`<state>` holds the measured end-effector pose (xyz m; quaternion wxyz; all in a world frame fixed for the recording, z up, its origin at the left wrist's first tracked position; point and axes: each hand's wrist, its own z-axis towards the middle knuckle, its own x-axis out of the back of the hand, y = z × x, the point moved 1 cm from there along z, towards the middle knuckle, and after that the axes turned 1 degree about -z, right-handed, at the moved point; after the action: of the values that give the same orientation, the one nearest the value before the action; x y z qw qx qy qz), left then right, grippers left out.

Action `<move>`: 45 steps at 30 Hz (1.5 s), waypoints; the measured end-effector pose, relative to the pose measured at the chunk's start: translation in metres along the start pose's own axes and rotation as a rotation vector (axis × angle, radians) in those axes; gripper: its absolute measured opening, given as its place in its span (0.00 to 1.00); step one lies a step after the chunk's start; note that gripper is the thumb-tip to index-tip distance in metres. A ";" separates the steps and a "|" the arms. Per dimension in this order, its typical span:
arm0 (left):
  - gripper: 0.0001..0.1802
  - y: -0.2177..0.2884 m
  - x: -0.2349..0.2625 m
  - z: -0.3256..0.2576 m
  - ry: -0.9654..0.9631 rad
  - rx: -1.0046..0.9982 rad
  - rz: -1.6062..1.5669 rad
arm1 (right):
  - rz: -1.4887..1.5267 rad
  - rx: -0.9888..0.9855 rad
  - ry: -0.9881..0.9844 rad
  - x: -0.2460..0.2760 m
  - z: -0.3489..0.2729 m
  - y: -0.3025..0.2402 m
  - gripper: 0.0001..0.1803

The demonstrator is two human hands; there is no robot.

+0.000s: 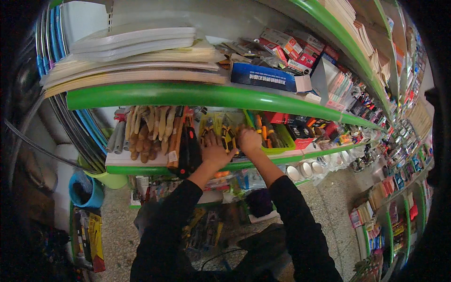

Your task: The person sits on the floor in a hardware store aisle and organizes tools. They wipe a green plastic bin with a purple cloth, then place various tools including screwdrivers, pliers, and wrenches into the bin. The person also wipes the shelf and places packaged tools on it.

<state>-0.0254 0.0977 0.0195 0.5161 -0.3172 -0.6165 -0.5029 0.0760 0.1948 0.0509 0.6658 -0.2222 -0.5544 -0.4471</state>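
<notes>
My left hand (214,154) lies over several pliers with yellow-and-black handles, its fingers stretched forward. More of these pliers (228,136) lie between my two hands. My right hand (249,140) is closed beside the left end of a yellow-green basket (283,149). Its curled fingers hide whatever they grip, if anything. Orange-and-black handled tools (264,131) rest in that basket, just right of my right hand. Black tools with red trim (191,149) lie to the left of my left hand.
Wooden-handled tools (149,134) are bunched on the same shelf at left. Above, a green-edged shelf (164,96) carries stacked sheets (136,61) and a blue box (263,76). White cups (305,169) hang at the right. A blue bucket (86,190) stands at lower left.
</notes>
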 end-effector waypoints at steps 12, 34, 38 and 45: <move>0.53 0.005 -0.006 -0.009 0.091 -0.008 -0.001 | 0.270 0.086 -0.075 -0.004 0.005 0.015 0.29; 0.37 0.005 0.004 -0.019 0.204 -0.257 -0.063 | 0.117 0.003 0.199 0.003 -0.023 0.013 0.30; 0.35 0.002 0.018 -0.054 0.403 -0.520 -0.297 | 0.432 0.107 0.484 0.030 -0.072 -0.001 0.23; 0.11 -0.051 -0.063 -0.179 0.134 -0.838 -0.252 | 0.842 0.150 0.195 -0.032 -0.216 -0.026 0.13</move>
<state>0.0016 -0.0788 -0.0625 0.3166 -0.3880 -0.3585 -0.7879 0.1715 0.0220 -0.0456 0.8535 -0.3367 -0.3809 -0.1142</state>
